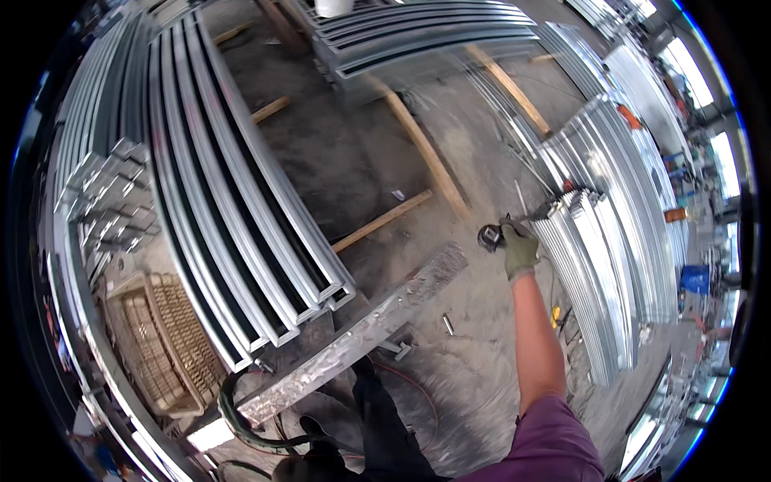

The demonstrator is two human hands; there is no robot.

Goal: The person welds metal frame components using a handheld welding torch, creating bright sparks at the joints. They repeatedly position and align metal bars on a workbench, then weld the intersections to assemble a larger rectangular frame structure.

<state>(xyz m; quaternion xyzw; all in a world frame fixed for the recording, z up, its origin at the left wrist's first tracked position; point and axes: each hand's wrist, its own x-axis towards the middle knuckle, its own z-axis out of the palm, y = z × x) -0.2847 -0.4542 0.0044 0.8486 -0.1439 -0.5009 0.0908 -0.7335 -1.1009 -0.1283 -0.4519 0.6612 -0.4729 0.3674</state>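
My right arm, in a purple sleeve, reaches out to the right of the middle. The gloved right hand is closed round a black angle grinder, whose round head points left; the rest of it is hidden by the glove. Close to the hand's right side lies a stack of thin silver metal profiles. To the left, apart from the hand, a long worn metal beam runs slantwise above the floor. My left hand does not show.
Long silver frames lie stacked on the left, beside a tan plastic crate. Wooden battens cross the floor. A dark hose curls by my feet. A small metal tube lies on the floor, and more frames stand at the back.
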